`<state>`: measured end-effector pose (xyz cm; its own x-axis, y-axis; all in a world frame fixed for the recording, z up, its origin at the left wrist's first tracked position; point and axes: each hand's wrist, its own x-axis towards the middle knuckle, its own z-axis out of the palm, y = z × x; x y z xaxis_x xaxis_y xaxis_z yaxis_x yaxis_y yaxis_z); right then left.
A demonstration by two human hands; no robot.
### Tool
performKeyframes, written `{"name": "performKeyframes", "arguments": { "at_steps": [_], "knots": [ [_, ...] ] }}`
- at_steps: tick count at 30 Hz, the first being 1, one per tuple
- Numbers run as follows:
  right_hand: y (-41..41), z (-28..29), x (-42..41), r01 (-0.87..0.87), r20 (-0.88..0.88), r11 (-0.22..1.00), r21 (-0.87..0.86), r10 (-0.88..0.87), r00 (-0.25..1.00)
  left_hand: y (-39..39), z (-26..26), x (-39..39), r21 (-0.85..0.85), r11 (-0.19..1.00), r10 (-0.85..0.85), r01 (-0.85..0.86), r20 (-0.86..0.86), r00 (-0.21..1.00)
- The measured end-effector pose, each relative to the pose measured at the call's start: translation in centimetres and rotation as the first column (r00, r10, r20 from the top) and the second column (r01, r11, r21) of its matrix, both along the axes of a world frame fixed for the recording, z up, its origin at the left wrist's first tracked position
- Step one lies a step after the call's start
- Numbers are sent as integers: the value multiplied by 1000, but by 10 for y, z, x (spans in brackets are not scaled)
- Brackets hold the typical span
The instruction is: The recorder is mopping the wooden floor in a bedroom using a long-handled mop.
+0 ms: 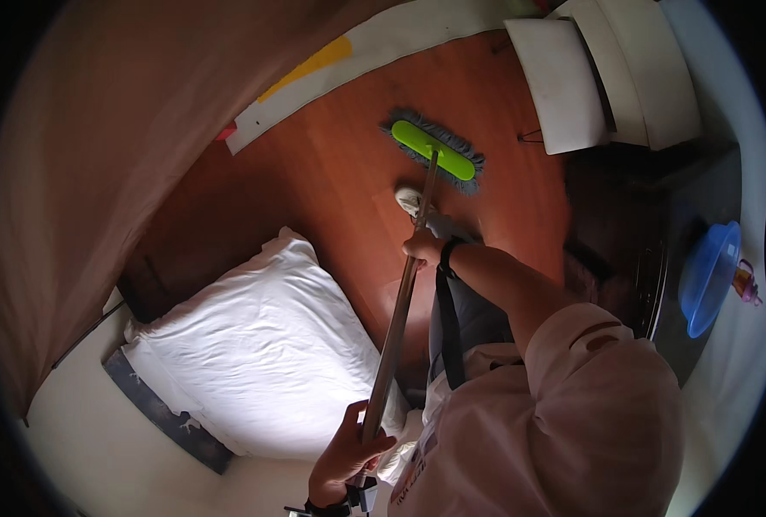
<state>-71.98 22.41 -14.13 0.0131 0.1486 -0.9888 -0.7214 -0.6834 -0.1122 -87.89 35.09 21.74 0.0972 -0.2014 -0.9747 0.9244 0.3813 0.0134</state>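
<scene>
A dust mop with a lime-green head plate (431, 150) and grey fringe (470, 186) lies flat on the reddish-brown wooden floor (350, 168). Its metal handle (392, 336) slants back towards my body. Around the middle of the handle my right hand (423, 247) is closed, with a black strap at the wrist. My left hand (354, 446) grips the handle near its upper end, the thumb lying across it. A white shoe (408, 200) shows beside the handle, partly covered by it.
A bed with a white sheet (260, 355) and dark headboard (163, 413) stands left. A brown curtain (86, 181) hangs beyond. Ahead lies a white mat (383, 52) with a yellow patch. White seating (560, 84) and dark furniture holding a blue basin (709, 281) are right.
</scene>
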Motion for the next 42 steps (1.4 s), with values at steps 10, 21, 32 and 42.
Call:
{"name": "performKeyframes", "arguments": {
  "at_steps": [10,21,32,42],
  "knots": [
    [57,-14,51,321,245,937,139,-347,905,-1,-42,16,39,964,261,-262,40,965],
    [60,11,5,758,-548,638,135,-589,594,35,15,27,-46,989,143,-143,-1,990],
    [30,59,-25,776,-30,630,-34,-777,629,93,8,13,-228,935,-244,271,138,960],
    [46,-35,-124,-612,619,732,-299,637,460,88,-116,-56,74,826,-542,559,377,751]
  ]
}}
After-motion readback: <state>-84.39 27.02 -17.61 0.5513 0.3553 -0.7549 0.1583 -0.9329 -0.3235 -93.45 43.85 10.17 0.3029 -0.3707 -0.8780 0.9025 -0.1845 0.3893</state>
